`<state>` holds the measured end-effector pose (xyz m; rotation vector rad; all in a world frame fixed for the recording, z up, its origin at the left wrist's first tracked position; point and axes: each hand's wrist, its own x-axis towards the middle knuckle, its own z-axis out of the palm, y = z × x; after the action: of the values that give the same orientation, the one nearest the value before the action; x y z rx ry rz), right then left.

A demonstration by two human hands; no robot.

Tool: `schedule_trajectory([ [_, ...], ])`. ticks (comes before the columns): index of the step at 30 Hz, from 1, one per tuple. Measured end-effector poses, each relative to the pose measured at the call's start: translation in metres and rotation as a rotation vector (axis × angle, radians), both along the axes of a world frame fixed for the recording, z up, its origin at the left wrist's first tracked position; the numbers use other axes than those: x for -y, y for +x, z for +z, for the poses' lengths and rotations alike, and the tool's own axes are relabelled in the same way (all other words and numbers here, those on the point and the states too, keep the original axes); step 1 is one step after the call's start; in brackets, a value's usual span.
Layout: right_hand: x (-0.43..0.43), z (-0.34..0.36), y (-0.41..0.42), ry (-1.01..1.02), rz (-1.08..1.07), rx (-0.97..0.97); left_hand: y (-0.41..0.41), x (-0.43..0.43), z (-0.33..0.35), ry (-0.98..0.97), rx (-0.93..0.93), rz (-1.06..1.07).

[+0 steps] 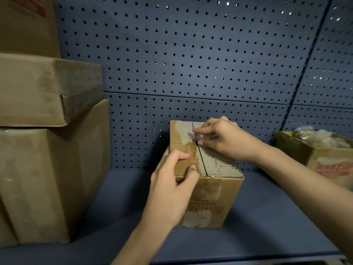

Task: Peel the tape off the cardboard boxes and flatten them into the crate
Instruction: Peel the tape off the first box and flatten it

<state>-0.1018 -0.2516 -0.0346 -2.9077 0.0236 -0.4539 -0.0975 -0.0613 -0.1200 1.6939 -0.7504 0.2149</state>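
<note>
Likely the main risk now is the tape (193,135) tearing short: it is thin, clear film, and a sharp sideways pull could snap it or strip more paper off the box (208,197), whose right flap already shows bare corrugated ridges. The right hand (223,140) pinches the crinkled strip between thumb and fingertips at the far end of the top seam. The left hand (172,188) curls over the near left flap, thumb on top, holding it down. If that grip slackens, the light box could slide on the smooth blue shelf (267,217), or the flap could lift with the tape. The box stands upright mid-shelf before a perforated panel (191,54), its brown board scuffed and patchy. Bigger, dusty cartons (47,169) stack at left; an open carton (328,165) at right holds crumpled clear stuff. No crate is in view.
</note>
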Motion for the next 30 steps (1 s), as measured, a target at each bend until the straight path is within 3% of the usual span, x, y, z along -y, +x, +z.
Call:
schedule_trajectory([
  [10,0.006,0.001,0.008,0.273,-0.002,0.375,-0.009,-0.006,-0.002,0.008,0.054,-0.007],
  [14,0.015,0.005,0.014,0.386,-0.164,0.535,-0.012,-0.008,-0.002,-0.005,0.088,-0.011],
  [19,0.012,0.007,0.008,0.395,-0.117,0.495,-0.015,-0.011,-0.002,-0.029,0.091,-0.031],
  [24,0.007,0.017,-0.004,0.565,-0.114,0.428,-0.016,-0.012,-0.002,-0.041,0.101,-0.035],
  [30,-0.010,0.020,-0.006,0.429,-0.207,0.486,-0.018,-0.011,-0.002,-0.020,0.141,-0.017],
])
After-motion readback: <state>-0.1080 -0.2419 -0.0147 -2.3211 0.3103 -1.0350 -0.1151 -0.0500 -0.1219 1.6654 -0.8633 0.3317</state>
